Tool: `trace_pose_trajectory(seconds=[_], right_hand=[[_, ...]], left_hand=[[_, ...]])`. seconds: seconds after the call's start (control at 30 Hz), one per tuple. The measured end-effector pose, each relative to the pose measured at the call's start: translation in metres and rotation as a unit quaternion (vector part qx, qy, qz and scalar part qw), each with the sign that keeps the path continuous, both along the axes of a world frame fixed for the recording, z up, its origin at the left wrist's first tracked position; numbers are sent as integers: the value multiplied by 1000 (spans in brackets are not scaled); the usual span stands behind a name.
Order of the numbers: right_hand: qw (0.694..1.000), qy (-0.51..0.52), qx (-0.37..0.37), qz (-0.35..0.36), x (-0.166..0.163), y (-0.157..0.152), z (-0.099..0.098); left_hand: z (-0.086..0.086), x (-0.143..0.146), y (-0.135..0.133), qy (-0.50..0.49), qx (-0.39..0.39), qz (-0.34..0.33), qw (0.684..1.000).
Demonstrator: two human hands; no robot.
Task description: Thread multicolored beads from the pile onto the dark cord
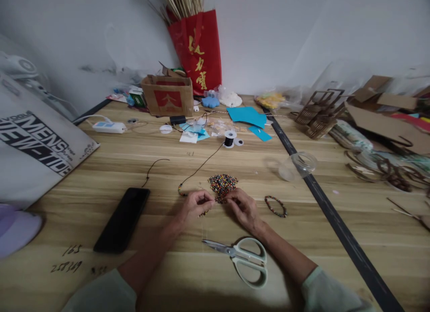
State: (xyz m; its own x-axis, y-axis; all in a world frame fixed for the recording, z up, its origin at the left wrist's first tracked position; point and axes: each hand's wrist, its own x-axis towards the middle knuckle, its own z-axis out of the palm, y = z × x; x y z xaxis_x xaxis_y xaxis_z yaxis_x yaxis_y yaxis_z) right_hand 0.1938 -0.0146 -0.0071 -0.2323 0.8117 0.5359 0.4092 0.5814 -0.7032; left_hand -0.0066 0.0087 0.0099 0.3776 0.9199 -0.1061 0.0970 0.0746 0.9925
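Left hand [195,205] pinching the black cord [201,166], a few beads already strung near its fingers; right hand [242,206] closed in a pinch at the edge of the loose bead pile [222,185], the grasped bead too small to tell. Cord runs back to its spool [229,139]. One finished bead bracelet [275,206] lies right; scissors [242,256] lie near; most beads remain unstrung, by appearance
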Motion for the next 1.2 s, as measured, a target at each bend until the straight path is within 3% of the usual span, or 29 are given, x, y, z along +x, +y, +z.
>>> trace_pose_trajectory(seconds=[0.33, 0.67, 0.9, 1.2], right_hand=[[995, -80, 38, -50, -1, 1, 2], [995, -52, 27, -76, 3, 4, -2], [996, -62, 19, -65, 1, 4, 0], [985, -161, 25, -49, -2, 1, -1]], left_hand=[[-4, -3, 3, -7, -33, 30, 999], [-8, -3, -2, 30, -16, 13, 999], [-8, -1, 0, 28, 14, 9, 999], [-5, 0, 0, 42, 32, 3, 999]])
